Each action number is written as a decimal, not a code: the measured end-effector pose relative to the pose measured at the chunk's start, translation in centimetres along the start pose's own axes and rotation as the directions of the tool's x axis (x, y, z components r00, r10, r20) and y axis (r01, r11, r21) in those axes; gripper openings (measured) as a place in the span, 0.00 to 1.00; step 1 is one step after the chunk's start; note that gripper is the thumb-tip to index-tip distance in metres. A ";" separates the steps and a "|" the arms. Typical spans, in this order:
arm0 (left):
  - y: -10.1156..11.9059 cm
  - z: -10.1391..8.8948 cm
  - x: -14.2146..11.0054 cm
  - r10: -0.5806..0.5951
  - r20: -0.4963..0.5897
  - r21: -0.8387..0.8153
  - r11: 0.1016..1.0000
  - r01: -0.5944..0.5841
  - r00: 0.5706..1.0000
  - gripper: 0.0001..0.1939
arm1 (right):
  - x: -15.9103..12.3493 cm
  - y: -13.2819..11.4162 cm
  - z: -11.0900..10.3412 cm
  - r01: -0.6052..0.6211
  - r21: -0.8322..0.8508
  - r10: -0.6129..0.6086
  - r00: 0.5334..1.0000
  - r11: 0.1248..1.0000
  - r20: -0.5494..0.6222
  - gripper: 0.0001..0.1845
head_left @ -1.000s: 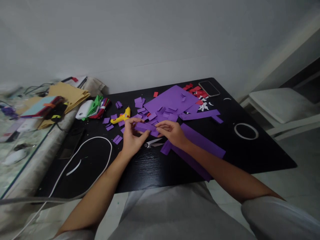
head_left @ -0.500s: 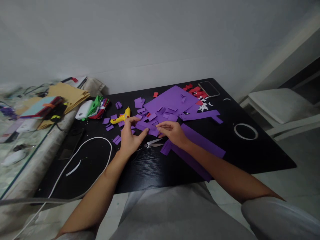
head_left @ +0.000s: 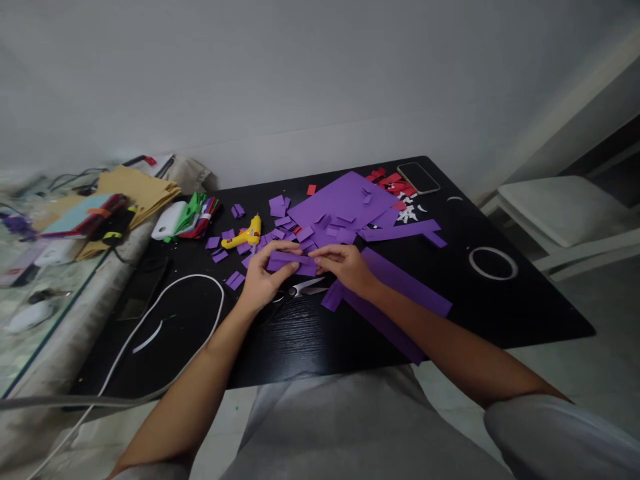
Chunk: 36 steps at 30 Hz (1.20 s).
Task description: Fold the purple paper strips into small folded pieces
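Note:
Between my hands is a folded strip of purple paper (head_left: 294,260), raised over the black table. My left hand (head_left: 267,272) pinches its left part, thumb along the near side and fingers behind. At the strip's right end, my right hand (head_left: 345,267) grips it with thumb and fingertips together. Just below lie scissors (head_left: 303,288), blades pointing right, handles partly hidden by my left hand. A yellow glue gun (head_left: 246,235) rests beyond my left hand. Several small purple paper pieces (head_left: 235,279) are scattered around, and a long purple sheet (head_left: 395,283) lies under my right forearm.
A large purple sheet (head_left: 345,193) lies at the back, near red scraps (head_left: 387,180), white scraps (head_left: 410,212) and a phone (head_left: 419,178). A white ring (head_left: 493,263) is at the right. A white cable (head_left: 223,293) loops at the left, near folded green paper (head_left: 191,212).
My left fingers have moved right along the far edge of the purple strip, and the strip has tilted flatter. My right hand stays almost in place.

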<state>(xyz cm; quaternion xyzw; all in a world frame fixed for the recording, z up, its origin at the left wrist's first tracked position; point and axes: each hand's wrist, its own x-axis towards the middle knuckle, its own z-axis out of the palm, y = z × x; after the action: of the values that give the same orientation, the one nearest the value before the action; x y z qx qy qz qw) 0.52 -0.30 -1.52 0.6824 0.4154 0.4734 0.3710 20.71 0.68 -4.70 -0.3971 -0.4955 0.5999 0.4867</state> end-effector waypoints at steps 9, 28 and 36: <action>0.1 1.4 -0.6 -0.069 -0.131 -0.119 0.991 0.053 0.989 0.17 | -0.2 -0.2 0.3 0.007 0.053 -0.005 1.000 0.999 -0.024 0.15; -0.6 2.1 -0.9 0.008 -0.138 -0.024 1.000 -0.011 0.990 0.14 | -0.3 -0.2 0.7 -0.053 0.126 0.057 0.998 0.991 -0.024 0.20; -0.2 2.1 -0.8 -0.009 -0.096 -0.014 1.000 0.008 0.995 0.13 | -0.3 0.3 0.8 -0.045 0.135 0.047 0.999 0.990 -0.008 0.19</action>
<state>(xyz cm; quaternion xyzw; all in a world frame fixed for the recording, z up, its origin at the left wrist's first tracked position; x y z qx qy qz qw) 2.32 -1.17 -2.59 0.6545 0.4325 0.5068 0.3574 20.00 0.21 -4.82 -0.3779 -0.4421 0.6408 0.5010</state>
